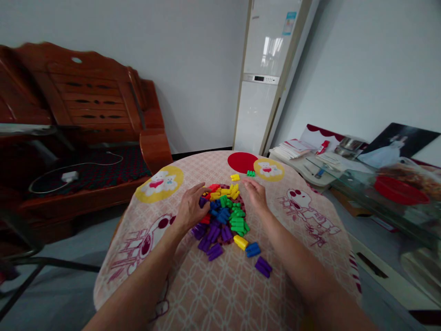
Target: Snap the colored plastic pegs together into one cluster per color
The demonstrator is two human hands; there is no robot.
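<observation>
A heap of small plastic toy blocks (pixel 223 215) in purple, blue, green, yellow and red lies in the middle of the cloth-covered table (pixel 193 289). At the heap's left side my left hand (pixel 191 207) has its fingers and thumb curved around red and purple blocks (pixel 203 201). My right hand (pixel 255 194) is to the right of the heap, fingers stretched leftward, and nothing shows in it. Just beyond its fingertips lie a yellow block (pixel 234 177) and a green block (pixel 251 174). Nearer me are a loose yellow block (pixel 240 242), a blue block (pixel 253 249) and a purple block (pixel 263 267).
A wooden bench (pixel 93 105) stands at the left, with a white charger (pixel 70 176) and cable on its seat. Behind the table is a tall white cabinet unit (pixel 257 110). A glass shelf (pixel 365 188) with a red bowl (pixel 401 189) and papers is at the right.
</observation>
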